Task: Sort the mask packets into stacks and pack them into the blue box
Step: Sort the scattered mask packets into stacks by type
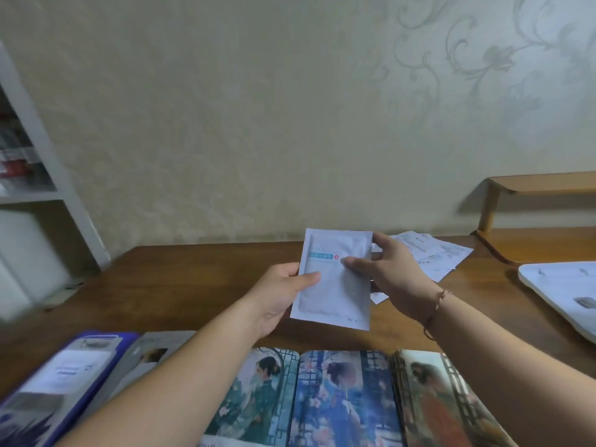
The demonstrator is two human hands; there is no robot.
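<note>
A white mask packet (333, 291) with a blue label strip is held upright above the wooden table (180, 279). My left hand (280, 298) grips its left edge, thumb on the front. My right hand (392, 272) pinches its right side, thumb pressed near the label. Behind my right hand lies a loose pile of white packets (432, 256). Along the near edge lie three packets printed with painted figures: teal (258, 395), blue (342, 398) and red-orange (442, 401). A blue box (54, 382) with a white label sits at the lower left, a grey packet (151, 353) beside it.
A white tray-like object (561, 288) lies at the table's right edge. A wooden riser shelf (541, 195) stands at the back right. A white bookshelf (38, 175) stands on the left against the patterned wall.
</note>
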